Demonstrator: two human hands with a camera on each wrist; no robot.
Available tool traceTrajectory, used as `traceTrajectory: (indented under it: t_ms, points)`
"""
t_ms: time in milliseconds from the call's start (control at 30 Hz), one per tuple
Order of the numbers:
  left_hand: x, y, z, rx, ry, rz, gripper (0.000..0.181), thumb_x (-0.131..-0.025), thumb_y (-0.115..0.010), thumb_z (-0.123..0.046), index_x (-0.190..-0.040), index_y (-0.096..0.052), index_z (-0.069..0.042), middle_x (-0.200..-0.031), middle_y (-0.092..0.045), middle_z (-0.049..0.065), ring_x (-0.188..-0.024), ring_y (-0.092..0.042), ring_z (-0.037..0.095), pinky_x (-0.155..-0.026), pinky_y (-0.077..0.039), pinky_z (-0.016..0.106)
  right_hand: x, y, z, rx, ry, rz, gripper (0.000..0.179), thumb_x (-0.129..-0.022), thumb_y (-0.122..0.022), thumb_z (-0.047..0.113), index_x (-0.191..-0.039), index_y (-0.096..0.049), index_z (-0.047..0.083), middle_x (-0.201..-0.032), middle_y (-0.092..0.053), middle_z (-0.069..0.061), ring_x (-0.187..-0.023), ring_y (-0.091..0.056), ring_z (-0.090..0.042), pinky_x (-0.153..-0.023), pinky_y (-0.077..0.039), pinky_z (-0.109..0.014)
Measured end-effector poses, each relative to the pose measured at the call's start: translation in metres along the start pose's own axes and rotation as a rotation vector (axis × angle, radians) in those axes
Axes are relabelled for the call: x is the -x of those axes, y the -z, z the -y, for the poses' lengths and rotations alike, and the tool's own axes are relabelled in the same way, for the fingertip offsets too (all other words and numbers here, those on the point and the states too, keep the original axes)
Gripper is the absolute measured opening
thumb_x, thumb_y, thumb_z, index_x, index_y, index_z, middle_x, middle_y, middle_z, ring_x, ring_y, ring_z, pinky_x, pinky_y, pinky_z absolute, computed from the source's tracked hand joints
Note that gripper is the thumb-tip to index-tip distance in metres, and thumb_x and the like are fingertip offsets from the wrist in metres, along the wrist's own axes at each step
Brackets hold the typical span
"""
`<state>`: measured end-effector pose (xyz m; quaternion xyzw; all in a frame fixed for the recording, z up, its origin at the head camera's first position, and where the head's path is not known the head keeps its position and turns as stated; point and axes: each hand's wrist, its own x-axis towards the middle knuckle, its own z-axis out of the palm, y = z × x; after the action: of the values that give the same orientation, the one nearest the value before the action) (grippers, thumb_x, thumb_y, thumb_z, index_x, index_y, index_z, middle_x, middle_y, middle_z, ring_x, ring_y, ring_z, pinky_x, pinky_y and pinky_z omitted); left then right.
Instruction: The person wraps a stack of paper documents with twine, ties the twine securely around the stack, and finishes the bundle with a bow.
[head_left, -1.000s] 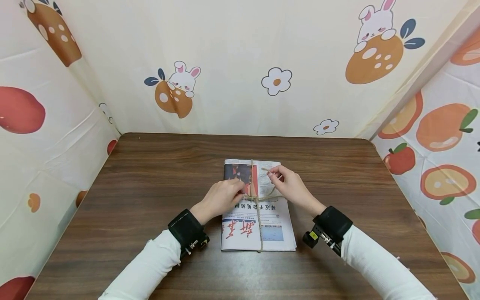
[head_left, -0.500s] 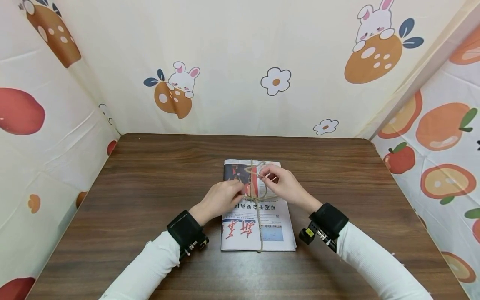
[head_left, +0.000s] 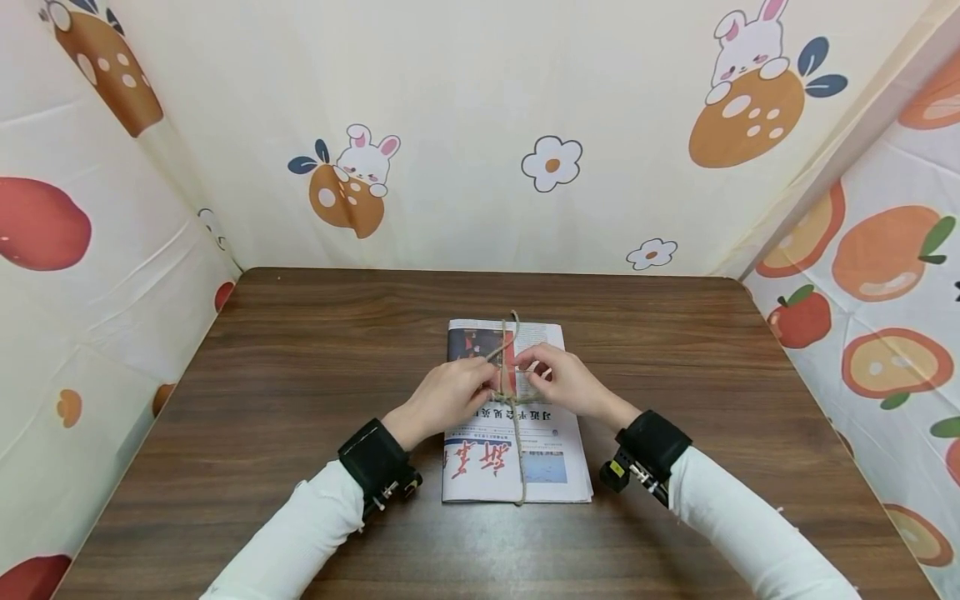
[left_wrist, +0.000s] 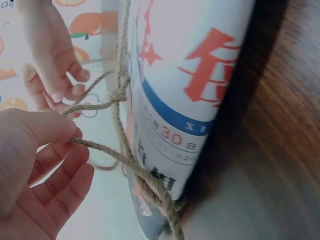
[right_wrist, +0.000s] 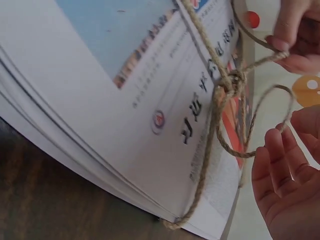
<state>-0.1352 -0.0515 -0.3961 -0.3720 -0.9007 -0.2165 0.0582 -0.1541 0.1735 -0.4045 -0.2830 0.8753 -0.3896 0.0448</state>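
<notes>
A stack of folded newspapers (head_left: 555, 429) lies on the table, bound lengthwise and crosswise with twine (head_left: 517, 454). The crossing is knotted (right_wrist: 234, 82) on top of the bundle. My left hand (head_left: 448, 395), over the left side of the papers, pinches one strand between thumb and index finger, as the left wrist view shows. A free length curves up from it past the far edge of the stack. Opposite, my right hand (head_left: 564, 380) has thumb and fingertips at a small twine loop (right_wrist: 274, 87) beside the knot and pinches it.
The brown wood-grain table (head_left: 315, 350) runs back to a cream curtain (head_left: 465, 100) printed with rabbits and flowers. Fruit-print sheets (head_left: 892, 317) hang at both sides. Black wrist cameras (head_left: 375, 462) are strapped over white sleeves.
My right hand has moved left and slightly down toward the left hand, bringing the twine across. The loose twine now stands up near the far edge. My left hand stays nearly still.
</notes>
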Motion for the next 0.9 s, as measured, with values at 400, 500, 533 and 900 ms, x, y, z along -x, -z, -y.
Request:
traceTrajectory:
  t_ms: [400, 500, 533, 900]
  points:
    - [-0.005, -0.002, 0.0, 0.159, 0.084, -0.024, 0.012, -0.083, -0.064, -0.01, -0.087, -0.059, -0.019, -0.079, -0.056, -0.01, -0.065, -0.049, 0.005, -0.056, -0.039, 0.019, 0.001, -0.002, 0.006, 0.025, 0.005, -0.052, 0.018, -0.087, -0.055, 0.002, -0.103, -0.062, 0.006, -0.097, -0.059, -0.003, -0.079, -0.056, -0.014, -0.07, -0.047, -0.03]
    - [-0.006, -0.003, 0.0, 0.188, 0.102, -0.039, 0.013, -0.082, -0.066, -0.01, -0.087, -0.058, -0.018, -0.075, -0.055, -0.009, -0.062, -0.047, 0.005, -0.054, -0.038, 0.019, 0.002, -0.004, 0.008, 0.051, 0.028, -0.081, 0.014, -0.087, -0.057, 0.003, -0.098, -0.062, 0.008, -0.091, -0.057, -0.001, -0.075, -0.052, -0.01, -0.066, -0.045, -0.028]
    - [-0.007, -0.003, 0.001, 0.193, 0.107, -0.045, 0.014, -0.081, -0.067, -0.01, -0.086, -0.057, -0.018, -0.074, -0.054, -0.008, -0.062, -0.046, 0.005, -0.054, -0.037, 0.019, 0.003, -0.005, 0.008, 0.06, 0.042, -0.087, 0.013, -0.086, -0.058, 0.003, -0.097, -0.062, 0.008, -0.089, -0.057, -0.001, -0.074, -0.052, -0.01, -0.065, -0.045, -0.027]
    - [-0.009, -0.009, -0.004, 0.355, 0.164, -0.052, 0.012, -0.081, -0.069, -0.01, -0.085, -0.058, -0.015, -0.071, -0.054, -0.007, -0.061, -0.048, 0.005, -0.054, -0.039, 0.018, 0.008, -0.022, 0.015, 0.151, 0.097, -0.061, 0.009, -0.082, -0.066, 0.009, -0.089, -0.061, 0.013, -0.082, -0.057, 0.005, -0.069, -0.051, -0.012, -0.06, -0.041, -0.02]
